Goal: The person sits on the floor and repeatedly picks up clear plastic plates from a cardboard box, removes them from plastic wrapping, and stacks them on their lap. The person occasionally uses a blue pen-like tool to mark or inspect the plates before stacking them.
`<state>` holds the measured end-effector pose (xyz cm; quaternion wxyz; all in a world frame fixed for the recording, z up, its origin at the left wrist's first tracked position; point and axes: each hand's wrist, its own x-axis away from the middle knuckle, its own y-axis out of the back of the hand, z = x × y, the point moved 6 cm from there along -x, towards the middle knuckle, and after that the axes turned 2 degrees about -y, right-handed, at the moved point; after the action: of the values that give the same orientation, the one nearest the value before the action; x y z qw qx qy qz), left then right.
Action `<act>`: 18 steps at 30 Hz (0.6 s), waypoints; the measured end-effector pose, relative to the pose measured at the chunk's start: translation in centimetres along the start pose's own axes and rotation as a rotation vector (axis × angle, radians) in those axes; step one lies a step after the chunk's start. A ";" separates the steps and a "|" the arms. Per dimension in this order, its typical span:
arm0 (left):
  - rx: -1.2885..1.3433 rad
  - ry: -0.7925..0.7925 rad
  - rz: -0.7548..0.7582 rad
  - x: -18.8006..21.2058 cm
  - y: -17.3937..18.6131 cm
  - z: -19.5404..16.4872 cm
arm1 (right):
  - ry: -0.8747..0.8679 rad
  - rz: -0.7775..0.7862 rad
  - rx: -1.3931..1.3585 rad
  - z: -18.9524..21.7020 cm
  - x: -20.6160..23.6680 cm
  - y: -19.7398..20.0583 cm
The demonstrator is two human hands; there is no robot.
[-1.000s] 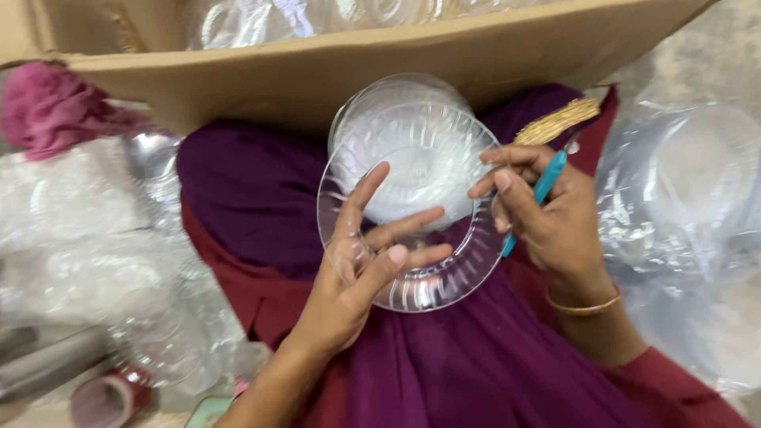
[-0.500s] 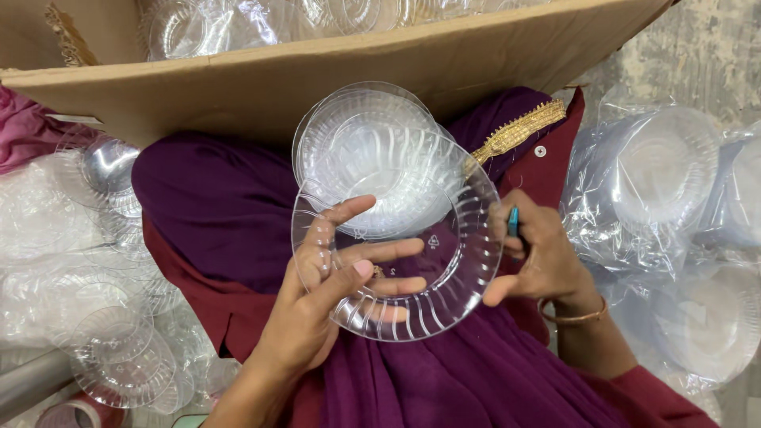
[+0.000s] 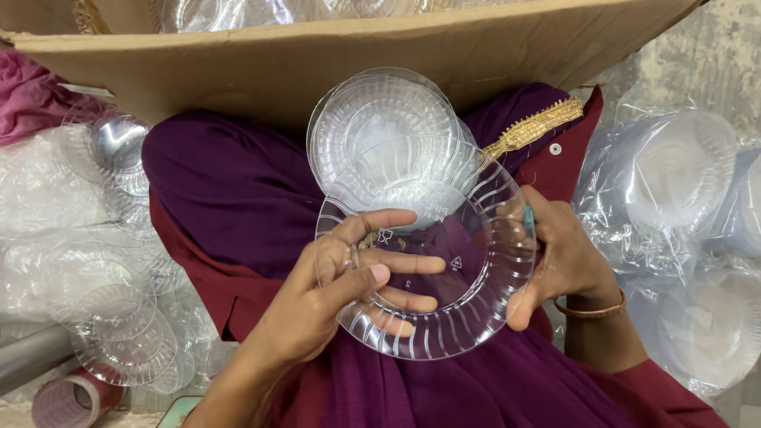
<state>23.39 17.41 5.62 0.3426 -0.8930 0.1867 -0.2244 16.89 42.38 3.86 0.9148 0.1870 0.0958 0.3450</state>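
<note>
While the left hand [image 3: 333, 305] spreads its fingers under the clear plastic plate [image 3: 428, 273] to steady it over the lap, the right hand [image 3: 563, 261] pinches its rim, a teal pen [image 3: 528, 222] tucked in, a second plate [image 3: 380, 127] resting behind against the cardboard box [image 3: 317, 55].

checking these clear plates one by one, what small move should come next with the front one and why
Probably slide the front plate sideways off the stack behind it. The left hand spreads fingers across its underside, the right hand pinches its rim, and it overlaps the stack, so both hands seem placed to separate it.
</note>
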 end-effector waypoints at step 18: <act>-0.045 -0.094 -0.157 -0.1 0.7 -1.4 | 0.064 -0.011 0.292 -1.3 0.7 -2.0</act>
<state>22.48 16.27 6.03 0.3122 -0.9219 0.1049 -0.2039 18.18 41.80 1.81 0.8762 0.3065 0.1753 0.3281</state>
